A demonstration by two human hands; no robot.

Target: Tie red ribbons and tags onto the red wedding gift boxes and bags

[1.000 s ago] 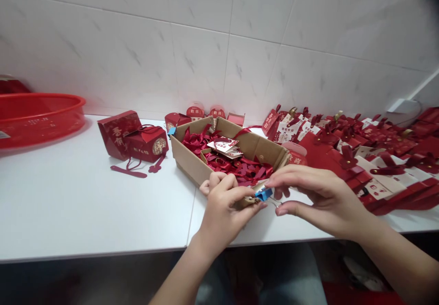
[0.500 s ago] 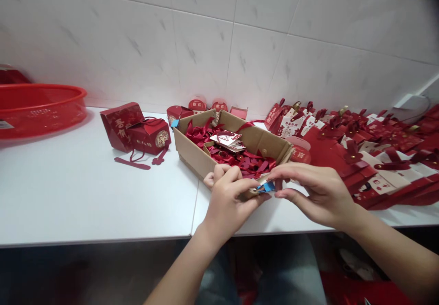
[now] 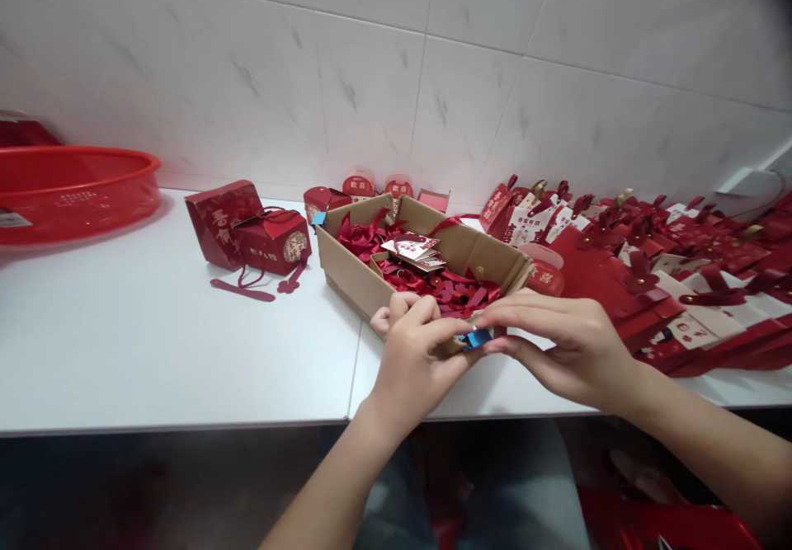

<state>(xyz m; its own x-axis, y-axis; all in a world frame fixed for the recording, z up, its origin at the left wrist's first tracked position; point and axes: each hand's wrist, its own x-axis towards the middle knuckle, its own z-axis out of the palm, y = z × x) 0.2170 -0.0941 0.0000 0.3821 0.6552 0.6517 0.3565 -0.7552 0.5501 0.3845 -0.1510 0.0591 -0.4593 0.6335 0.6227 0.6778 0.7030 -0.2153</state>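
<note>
Across the white counter (image 3: 154,352), well left of the pinch, a red basin (image 3: 74,191) and two folded red gift boxes (image 3: 251,228) are seen already made up; well to its right a large spread of flat red box blanks (image 3: 656,278) is left unfolded, so much appears undone. Just behind the pinch, a cardboard tray (image 3: 352,274) is filled with ribbons. At its near corner a blue binder clip (image 3: 477,338) is pinched by the left hand (image 3: 412,360) and the right hand (image 3: 566,344) together, fingers closed on it.
</note>
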